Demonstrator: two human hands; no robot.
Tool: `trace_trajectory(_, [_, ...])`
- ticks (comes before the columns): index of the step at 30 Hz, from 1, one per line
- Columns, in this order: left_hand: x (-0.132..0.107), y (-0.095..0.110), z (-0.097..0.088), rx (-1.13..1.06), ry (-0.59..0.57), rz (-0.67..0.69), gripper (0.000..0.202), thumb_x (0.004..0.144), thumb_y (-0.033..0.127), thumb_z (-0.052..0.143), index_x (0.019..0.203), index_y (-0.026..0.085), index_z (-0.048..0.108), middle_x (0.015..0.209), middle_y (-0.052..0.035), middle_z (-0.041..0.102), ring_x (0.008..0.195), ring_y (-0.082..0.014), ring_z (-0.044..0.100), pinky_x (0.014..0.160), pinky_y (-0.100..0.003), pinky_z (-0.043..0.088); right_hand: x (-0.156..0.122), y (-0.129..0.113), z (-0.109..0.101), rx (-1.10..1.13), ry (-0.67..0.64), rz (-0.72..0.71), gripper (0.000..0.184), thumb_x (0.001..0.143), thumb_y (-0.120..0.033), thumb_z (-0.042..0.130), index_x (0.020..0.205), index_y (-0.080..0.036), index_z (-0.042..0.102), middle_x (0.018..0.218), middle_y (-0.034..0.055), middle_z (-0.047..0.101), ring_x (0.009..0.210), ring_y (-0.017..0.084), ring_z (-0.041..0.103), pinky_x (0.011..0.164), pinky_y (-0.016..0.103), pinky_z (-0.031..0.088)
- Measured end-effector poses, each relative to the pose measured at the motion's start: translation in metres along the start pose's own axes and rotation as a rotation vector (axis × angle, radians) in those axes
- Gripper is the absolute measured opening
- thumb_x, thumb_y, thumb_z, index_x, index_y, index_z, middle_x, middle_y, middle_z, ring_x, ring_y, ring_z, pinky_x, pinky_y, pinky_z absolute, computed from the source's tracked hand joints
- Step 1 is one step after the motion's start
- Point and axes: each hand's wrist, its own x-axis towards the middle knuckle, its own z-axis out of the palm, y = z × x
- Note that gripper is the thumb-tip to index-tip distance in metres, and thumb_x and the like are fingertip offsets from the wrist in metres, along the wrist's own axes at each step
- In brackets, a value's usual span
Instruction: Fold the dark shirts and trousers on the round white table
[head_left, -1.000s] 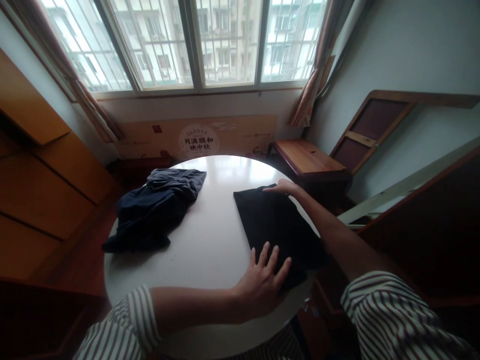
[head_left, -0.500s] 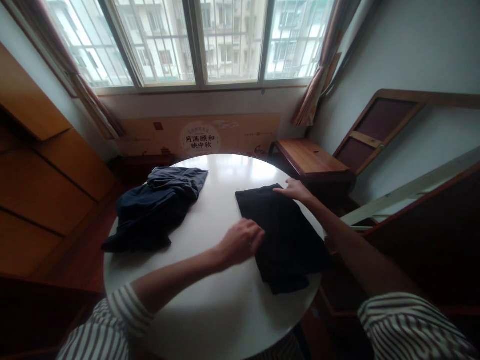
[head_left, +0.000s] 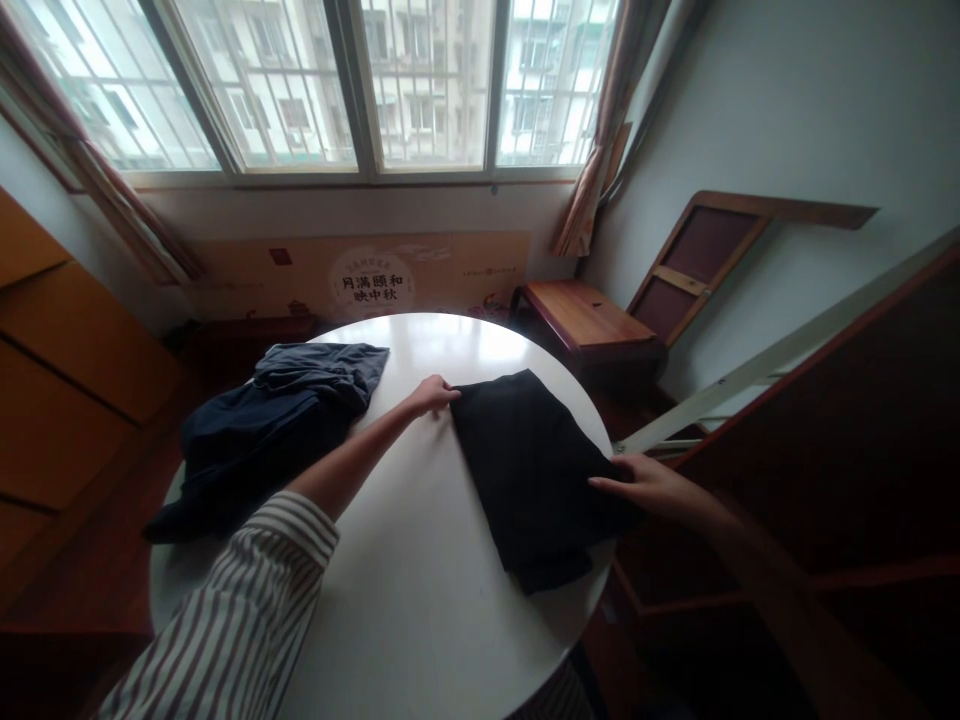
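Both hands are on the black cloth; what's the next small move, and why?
Probably draw the far corner under the left hand toward the right hand, folding the black cloth over. The cloth lies flat, the left hand sits at that corner, and the right hand rests on the opposite edge by the table rim.

Navy clothes heap [head_left: 255, 420], white round table [head_left: 420, 600], wooden bench [head_left: 585, 320], barred window [head_left: 375, 80]

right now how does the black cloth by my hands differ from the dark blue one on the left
The black cloth lies flat, folded into a neat panel; the dark blue cloth is a rumpled heap. The left hand touches the black cloth's far corner and the right hand its right edge; nothing touches the dark blue cloth. Both lie on the white round table.
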Motion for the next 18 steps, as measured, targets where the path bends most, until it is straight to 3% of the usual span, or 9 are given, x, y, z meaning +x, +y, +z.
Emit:
trace_trajectory(3, [0.0,-0.003,0.005,-0.114,0.024,-0.007,0.027,0.093,0.03,0.062,0.109,0.009,0.061,0.065,-0.0006,0.062,0.052,-0.0111,0.061,0.053,-0.02,0.05,-0.007,0.007,0.008,0.196,-0.031,-0.069,0.054,0.066,-0.06,0.073,0.104,-0.021,0.067,0.102,0.01,0.074,0.098,0.032,0.069,0.081,0.038,0.059])
trace_trajectory(5, [0.0,-0.007,0.005,-0.183,0.056,-0.017,0.031,0.096,0.032,0.06,0.118,0.01,0.054,0.077,-0.0023,0.065,0.055,-0.0095,0.063,0.056,-0.02,0.054,-0.006,0.011,0.014,0.25,-0.012,-0.078,0.064,0.064,-0.055,0.076,0.116,-0.023,0.057,0.106,0.0098,0.072,0.101,0.032,0.069,0.082,0.039,0.059])
trace_trajectory(12, [0.009,-0.028,-0.008,-0.237,0.208,-0.058,0.029,0.094,0.033,0.064,0.112,0.011,0.057,0.085,-0.0042,0.065,0.056,-0.0077,0.061,0.058,-0.021,0.055,0.008,-0.003,0.033,0.403,-0.116,-0.035,0.075,0.066,-0.048,0.077,0.123,-0.027,0.032,0.087,0.0013,0.066,0.069,0.025,0.07,0.053,0.038,0.061])
trace_trajectory(18, [0.026,-0.041,-0.056,-0.08,0.366,-0.087,0.023,0.091,0.025,0.062,0.107,0.009,0.061,0.086,-0.0075,0.068,0.07,-0.0145,0.065,0.068,-0.025,0.054,0.031,-0.048,0.07,0.614,-0.172,-0.063,0.062,0.07,-0.038,0.078,0.115,-0.027,0.037,0.09,-0.0007,0.065,0.068,0.02,0.07,0.058,0.037,0.065])
